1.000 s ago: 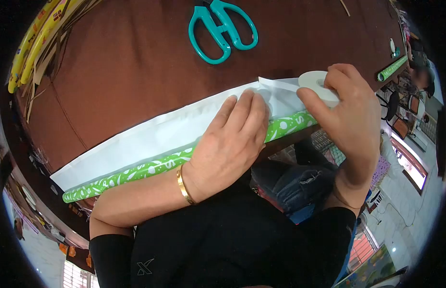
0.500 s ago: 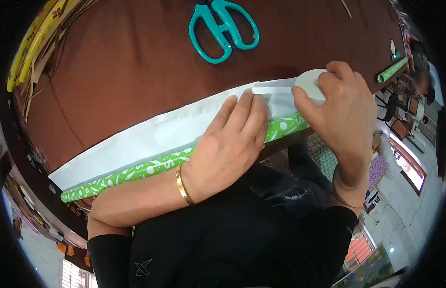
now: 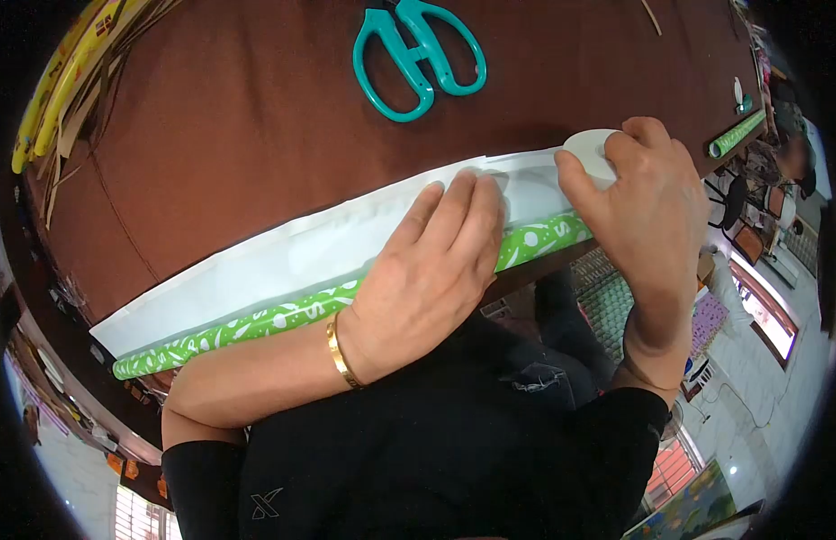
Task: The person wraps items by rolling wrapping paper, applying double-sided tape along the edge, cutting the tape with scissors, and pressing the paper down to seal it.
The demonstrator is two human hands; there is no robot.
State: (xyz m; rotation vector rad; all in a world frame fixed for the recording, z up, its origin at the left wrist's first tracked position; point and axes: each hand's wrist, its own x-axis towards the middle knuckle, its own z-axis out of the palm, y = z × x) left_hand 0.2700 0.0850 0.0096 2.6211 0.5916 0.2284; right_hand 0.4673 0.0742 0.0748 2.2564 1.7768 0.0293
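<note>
White-backed paper lies along the table's near side, its lower part rolled into a green patterned tube. My left hand rests flat on the paper and the tube, its fingers extended near the paper's upper edge. In my right hand is a white tape roll, held between thumb and fingers at the paper's right part. A pale strip of tape runs from the roll leftward along the paper's upper edge, toward my left fingertips.
Teal-handled scissors lie beyond the paper on the brown table cover. Yellow rolls and brown strips are at the far left. Another green roll lies at the right edge. A person is in the right background.
The tape strip, earlier slanting and loose, now lies along the paper's upper edge. My right hand dipped left, then came slightly right again with the roll. My left hand stays nearly still.
</note>
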